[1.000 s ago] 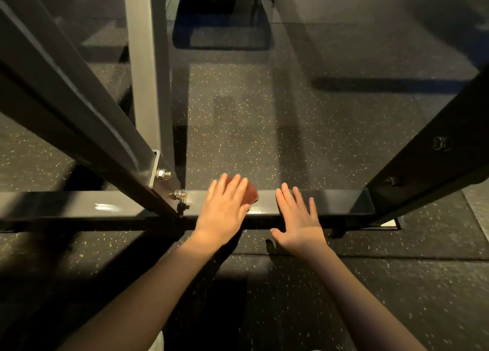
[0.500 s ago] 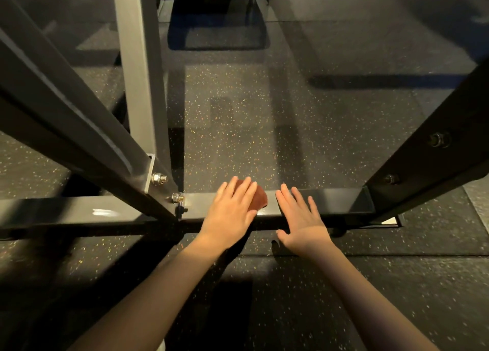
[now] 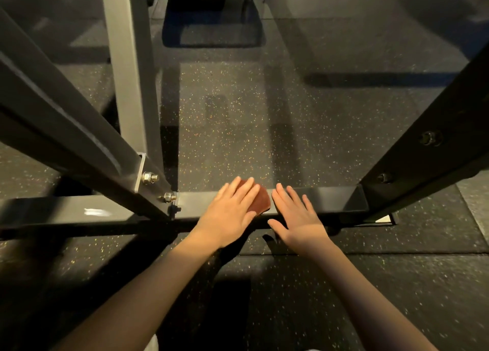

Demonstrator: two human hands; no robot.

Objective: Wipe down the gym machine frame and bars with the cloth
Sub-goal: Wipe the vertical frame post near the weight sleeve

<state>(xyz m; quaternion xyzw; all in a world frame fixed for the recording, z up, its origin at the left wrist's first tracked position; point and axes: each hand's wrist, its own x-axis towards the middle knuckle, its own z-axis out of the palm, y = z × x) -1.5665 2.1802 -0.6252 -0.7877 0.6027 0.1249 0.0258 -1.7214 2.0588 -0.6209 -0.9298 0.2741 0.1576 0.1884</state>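
Subject: 1 person, only hands and forearms in view; left hand (image 3: 229,213) bare, 4 fingers showing, thumb not clearly made out; right hand (image 3: 297,219) bare, 4 fingers and thumb showing; fingers on both slender; left forearm (image 3: 148,284) and right forearm (image 3: 352,282) bare along all of their visible length, both lit at the wrist and in shadow toward the lower frame edge; 1 small patch of pale fabric (image 3: 153,343), garment type indeterminate, at the lower edge beside the left forearm.
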